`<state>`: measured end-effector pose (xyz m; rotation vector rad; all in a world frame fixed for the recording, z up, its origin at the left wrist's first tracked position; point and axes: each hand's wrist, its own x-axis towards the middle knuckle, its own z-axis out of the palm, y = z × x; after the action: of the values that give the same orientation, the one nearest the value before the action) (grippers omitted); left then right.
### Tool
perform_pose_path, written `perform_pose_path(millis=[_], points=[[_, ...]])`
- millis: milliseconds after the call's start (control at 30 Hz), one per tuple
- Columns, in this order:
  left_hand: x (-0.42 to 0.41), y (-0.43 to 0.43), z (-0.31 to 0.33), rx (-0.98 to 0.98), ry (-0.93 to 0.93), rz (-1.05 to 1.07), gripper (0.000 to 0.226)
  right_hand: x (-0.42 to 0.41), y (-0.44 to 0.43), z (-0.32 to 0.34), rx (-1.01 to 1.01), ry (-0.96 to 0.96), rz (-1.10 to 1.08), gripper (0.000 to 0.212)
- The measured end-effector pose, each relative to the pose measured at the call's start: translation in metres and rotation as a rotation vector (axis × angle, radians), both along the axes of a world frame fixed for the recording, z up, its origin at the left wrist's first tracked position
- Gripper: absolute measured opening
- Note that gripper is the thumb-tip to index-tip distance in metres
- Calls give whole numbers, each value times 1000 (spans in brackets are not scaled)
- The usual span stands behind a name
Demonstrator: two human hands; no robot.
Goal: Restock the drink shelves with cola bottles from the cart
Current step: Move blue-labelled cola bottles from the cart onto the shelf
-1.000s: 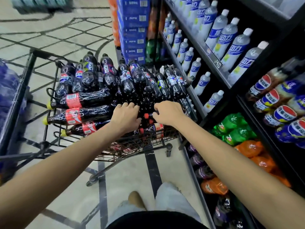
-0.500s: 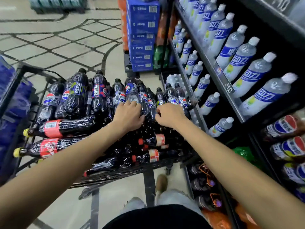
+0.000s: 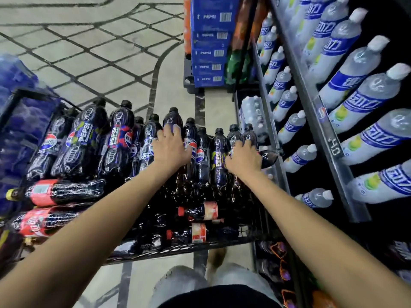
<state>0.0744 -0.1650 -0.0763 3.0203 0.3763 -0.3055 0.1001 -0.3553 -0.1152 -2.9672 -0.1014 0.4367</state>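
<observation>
Plastic cola bottles (image 3: 201,152) stood in cart (image 3: 178,248) beside shelves (image 3: 329,138). Left hand (image 3: 171,148), right hand (image 3: 243,160) spread wide over labels, nothing gripped. Full, heavy, slick; best grasped at neck.

Two hands (image 3: 171,147), four red-labelled cola bottles (image 3: 64,193), five Pepsi boxes (image 3: 211,16)
</observation>
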Motion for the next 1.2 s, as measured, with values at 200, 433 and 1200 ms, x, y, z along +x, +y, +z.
perform_pose_path(millis=[200,433,1200], points=[[12,-1,-13,-78,8,190,88,7,-2,-28,73,134,-123,90],[17,-4,-14,-142,30,276,81,2,-2,-47,190,143,-301,92],[-4,1,-9,-279,-79,203,82,-5,-17,-70,615,118,-236,97]])
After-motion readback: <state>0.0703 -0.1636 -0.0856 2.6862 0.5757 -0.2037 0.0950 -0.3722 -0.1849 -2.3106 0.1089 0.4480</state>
